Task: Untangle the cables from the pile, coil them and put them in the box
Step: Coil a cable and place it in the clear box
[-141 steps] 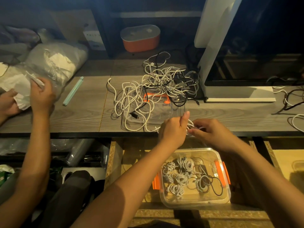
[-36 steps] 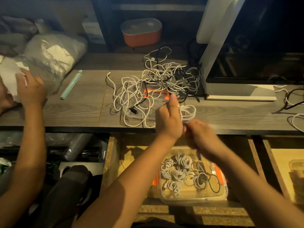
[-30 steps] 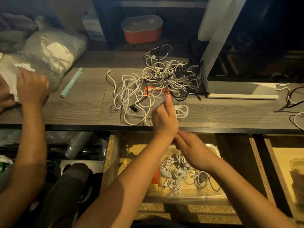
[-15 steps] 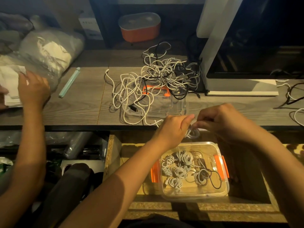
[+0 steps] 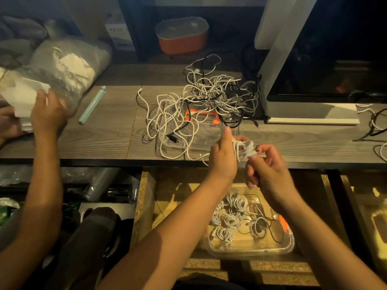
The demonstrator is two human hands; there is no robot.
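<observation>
A tangled pile of white and black cables (image 5: 209, 101) lies on the wooden desk (image 5: 100, 139), partly over a clear lid with orange clips (image 5: 201, 130). My left hand (image 5: 223, 158) grips a small coil of white cable (image 5: 244, 148) over the desk's front edge. My right hand (image 5: 266, 170) pinches the same coil's loose end from the right. Below, in an open drawer, stands the clear plastic box (image 5: 249, 248) holding several coiled white cables and a dark one.
Another person's hand (image 5: 47, 114) holds white paper by a plastic bag (image 5: 69, 68) at the far left. A mint pen (image 5: 92, 104) lies on the desk. A monitor base (image 5: 312, 114) stands right of the pile, an orange container (image 5: 182, 34) behind it. More cables (image 5: 377, 126) lie far right.
Both hands rose from above the box to the desk's front edge with the white coil. My right hand went from above the coil to its right side, wrapping the end.
</observation>
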